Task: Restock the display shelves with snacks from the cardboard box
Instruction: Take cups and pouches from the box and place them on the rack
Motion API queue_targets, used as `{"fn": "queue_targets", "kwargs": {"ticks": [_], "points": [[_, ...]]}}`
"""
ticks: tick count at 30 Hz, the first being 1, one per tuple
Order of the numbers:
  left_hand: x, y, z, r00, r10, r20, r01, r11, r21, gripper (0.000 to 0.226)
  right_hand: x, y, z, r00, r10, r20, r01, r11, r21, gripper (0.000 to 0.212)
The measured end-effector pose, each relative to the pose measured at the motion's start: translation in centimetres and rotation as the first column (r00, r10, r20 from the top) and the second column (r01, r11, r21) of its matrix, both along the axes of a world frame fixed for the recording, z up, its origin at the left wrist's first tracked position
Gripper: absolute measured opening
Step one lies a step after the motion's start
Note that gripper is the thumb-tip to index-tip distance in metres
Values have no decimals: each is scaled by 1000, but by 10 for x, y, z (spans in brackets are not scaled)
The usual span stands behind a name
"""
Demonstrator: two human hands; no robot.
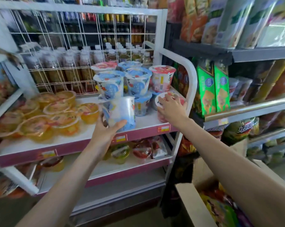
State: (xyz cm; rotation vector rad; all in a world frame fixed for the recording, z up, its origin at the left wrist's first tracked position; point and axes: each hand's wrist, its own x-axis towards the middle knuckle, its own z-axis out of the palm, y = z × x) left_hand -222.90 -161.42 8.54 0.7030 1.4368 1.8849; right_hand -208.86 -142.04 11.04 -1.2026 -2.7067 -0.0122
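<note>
A white wire-backed display rack (159, 125) stands in front of the person, its upper shelf edged with a pink price strip. The right end of that shelf is closed by a curved white side rail (191, 79), and a wire grid closes the back. On the left half of the shelf lie orange jelly cups (56, 112) in a loose pile. On the right half stand blue and pink snack cups (138, 82), stacked two high. Between the pile and the stack, a bare strip of white shelf runs along the front edge.

The left hand (105, 130) reaches up from below and grips a blue-and-white cup (120, 112) by its side, thumb to the right and fingers curled round the left. The cup stands at the front edge of the shelf, touching the stack behind it.

The right hand (171, 108) stretches forward with its palm down, fingers spread and curled over the lid of a pink cup (161, 102). That cup sits at the right end of the shelf, just beside the side rail.

A lower shelf (138, 167) holds a few more jelly cups, with bare white surface around them. At the lower right, an open cardboard box (194, 203) shows bright snack packets inside. Grey shelves (253, 54) of boxed snacks stand close on the right.
</note>
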Motion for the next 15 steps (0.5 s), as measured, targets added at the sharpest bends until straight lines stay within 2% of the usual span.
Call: {"fn": "queue_targets", "kwargs": {"ticks": [2,4,8,11,13,15], "points": [[0,3,0,969,48,-243,-63,996,-58,88,2,4,1,1000,22,-16,-22,1000,7,38],[-2,6,-2,923,33,-383,-67,995,-76,82,1,1,3,1000,23,8,-23,999,47,33],[-6,13,-11,887,18,-461,-101,983,-156,91,-11,-14,11,994,-28,104,14,992,128,33],[-16,13,-17,876,57,-480,-165,968,-186,97,-10,-15,7,988,72,136,-92,985,149,39],[-27,9,-22,861,57,-505,-196,954,-226,101,-6,-15,3,986,110,126,-126,983,132,46],[-35,4,-24,819,58,-571,-238,939,-247,95,-5,-23,3,990,139,26,-141,977,161,47]]}}
